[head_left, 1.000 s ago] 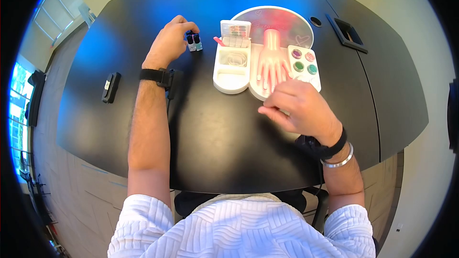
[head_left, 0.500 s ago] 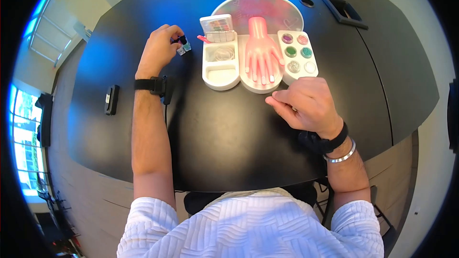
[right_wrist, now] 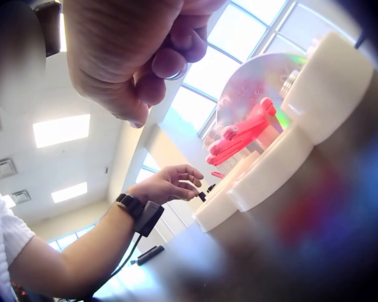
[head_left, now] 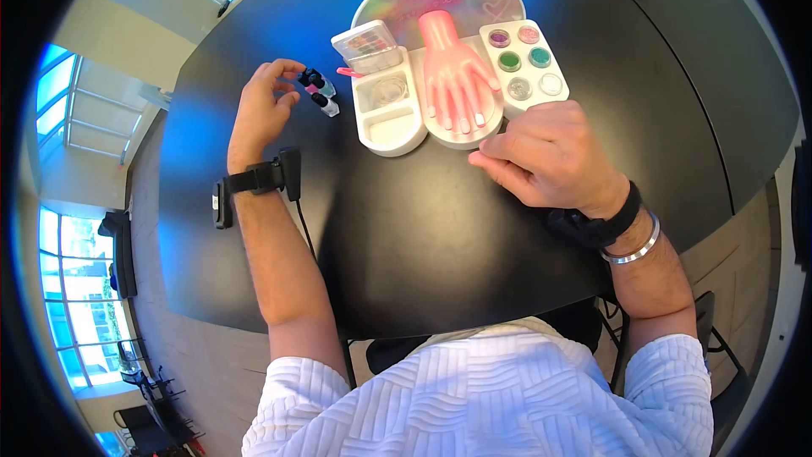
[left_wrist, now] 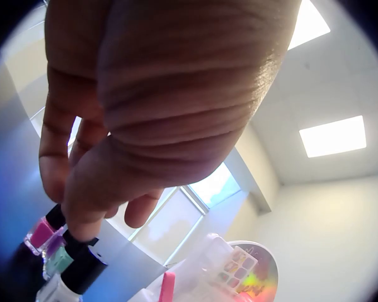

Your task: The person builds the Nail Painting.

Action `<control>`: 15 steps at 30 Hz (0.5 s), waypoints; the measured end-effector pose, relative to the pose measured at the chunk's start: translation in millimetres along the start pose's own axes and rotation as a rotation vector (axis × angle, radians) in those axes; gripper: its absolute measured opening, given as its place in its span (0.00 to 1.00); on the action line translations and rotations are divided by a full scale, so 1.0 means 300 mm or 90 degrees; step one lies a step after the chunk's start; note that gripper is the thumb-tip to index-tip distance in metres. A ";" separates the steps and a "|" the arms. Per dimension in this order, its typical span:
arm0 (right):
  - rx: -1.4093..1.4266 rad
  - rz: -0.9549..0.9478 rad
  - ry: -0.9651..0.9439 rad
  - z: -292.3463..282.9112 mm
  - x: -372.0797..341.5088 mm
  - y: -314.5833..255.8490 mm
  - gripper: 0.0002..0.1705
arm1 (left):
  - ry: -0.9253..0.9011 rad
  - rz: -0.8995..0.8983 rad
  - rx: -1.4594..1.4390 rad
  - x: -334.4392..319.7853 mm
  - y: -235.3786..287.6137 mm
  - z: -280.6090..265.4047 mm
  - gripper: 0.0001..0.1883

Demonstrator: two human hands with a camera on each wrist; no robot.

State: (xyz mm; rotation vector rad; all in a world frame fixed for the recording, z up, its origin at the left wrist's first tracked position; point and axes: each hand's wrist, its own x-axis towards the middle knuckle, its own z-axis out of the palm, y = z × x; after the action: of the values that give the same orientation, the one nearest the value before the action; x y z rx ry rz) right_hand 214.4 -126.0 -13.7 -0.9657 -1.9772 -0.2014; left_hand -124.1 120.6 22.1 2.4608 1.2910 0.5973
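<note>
Several small nail polish bottles (head_left: 330,107) with black caps stand in a cluster beside my left hand (head_left: 258,110). Its fingers curve loosely, with the index fingertip right at the rear cap and the thumb apart from the bottles. In the left wrist view, a white bottle (left_wrist: 58,290) stands nearest, a mint green one (left_wrist: 58,263) and a pink one (left_wrist: 41,235) behind it. My right hand (head_left: 550,152) hovers before the pink model hand (head_left: 457,80), fingers curled and thumb against the index finger; nothing shows between them.
The model hand lies on a white manicure stand (head_left: 389,151) with a round iridescent backboard (head_left: 393,0). On its right are several glitter pots (head_left: 509,61); on its left, trays and a raised clear case (head_left: 369,46). A black device (head_left: 222,205) lies behind the left wrist.
The head view has turned, shifting the stand up and left in it. My left fingers have come away from the bottles they were around. The right hand keeps its curled pose.
</note>
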 end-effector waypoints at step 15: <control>-0.002 0.002 -0.010 0.005 0.008 -0.005 0.14 | 0.044 0.057 0.075 0.031 -0.114 0.125 0.27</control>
State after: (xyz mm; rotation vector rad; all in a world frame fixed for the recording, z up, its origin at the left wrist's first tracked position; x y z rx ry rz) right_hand 211.7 -124.8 -12.5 -0.9740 -1.9900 -0.1957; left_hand -125.2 144.5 -23.6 2.6269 1.2828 0.6517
